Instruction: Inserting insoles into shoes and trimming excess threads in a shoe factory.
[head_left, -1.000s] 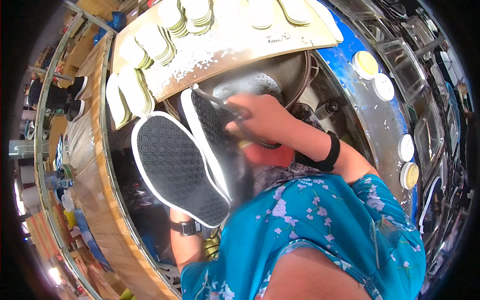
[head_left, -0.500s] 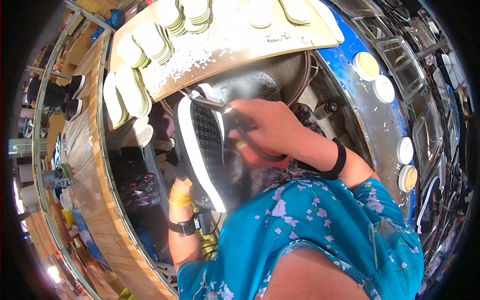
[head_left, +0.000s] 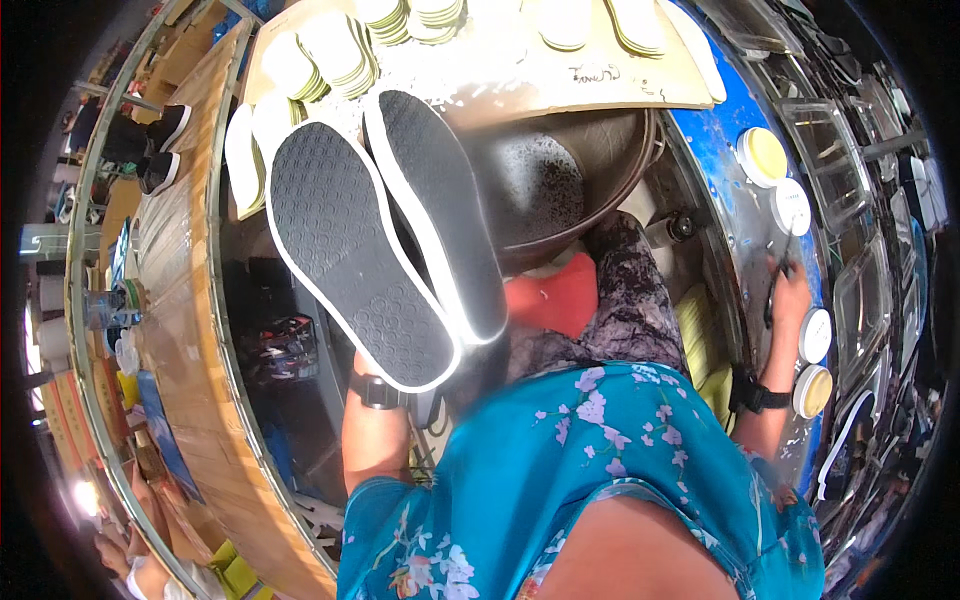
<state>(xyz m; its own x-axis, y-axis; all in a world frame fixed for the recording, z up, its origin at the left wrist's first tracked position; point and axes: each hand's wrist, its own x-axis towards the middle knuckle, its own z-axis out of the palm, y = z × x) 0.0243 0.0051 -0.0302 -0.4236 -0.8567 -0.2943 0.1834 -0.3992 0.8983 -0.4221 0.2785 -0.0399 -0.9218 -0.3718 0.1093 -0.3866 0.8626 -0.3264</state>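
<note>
In the middle left, two shoes are held up together with their soles facing me. The nearer shoe [head_left: 345, 235] has a patterned dark grey sole with a white edge. Beside it leans the other shoe [head_left: 440, 200], also dark-soled and white-edged. My left hand is behind them, its fingers hidden; only the wrist and watch [head_left: 378, 392] show below the shoes. At the right, my right hand [head_left: 790, 295] is low over the metal bench top, closed around dark-handled scissors [head_left: 769, 305], which are small and partly covered.
Stacks of pale insoles [head_left: 340, 60] stand on a cardboard sheet [head_left: 540, 85] at the far side, above a round brown basin [head_left: 620, 180]. Round white-rimmed tubs [head_left: 763, 157] line the blue-edged bench. A wooden bench [head_left: 185, 300] runs along the left with dark shoes on it.
My right hand has moved away from the shoes to the bench on the right with the scissors. The shoes have turned so their soles face me.
</note>
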